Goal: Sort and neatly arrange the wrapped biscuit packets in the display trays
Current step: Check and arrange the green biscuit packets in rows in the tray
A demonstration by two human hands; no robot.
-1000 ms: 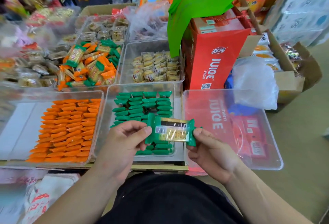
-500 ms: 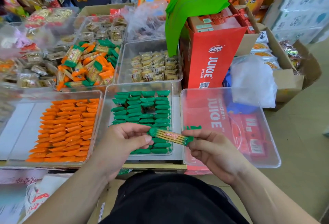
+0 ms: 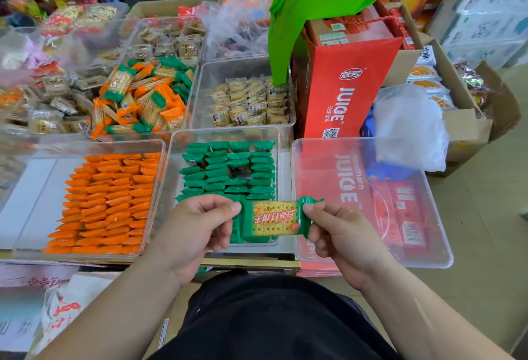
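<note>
Shop stock crowds the far side of the bench, with cartons, a red juice box (image 3: 343, 85) and a clear tray heaped with mixed orange and green packets (image 3: 143, 96). Two sorted trays stand along the near edge: the orange tray (image 3: 37, 188) on the left and the green tray (image 3: 228, 132) in the middle.

Both hands are closed on one green packet (image 3: 273, 221). The left hand (image 3: 200, 225) pinches its left crimped end and the right hand (image 3: 340, 234) pinches its right one. The packet hangs over the near end of the green tray, printed face up toward the camera. Its long axis runs left to right, parallel to the bench's near edge.

The rowed green packets seem to lie the same way, but standing on edge. So the packet probably needs no turn, only a tip onto its edge and a short drop. Neither hand is nearer, since the tray sits directly below both. The hands and packet hide the slot it would fill.
</note>
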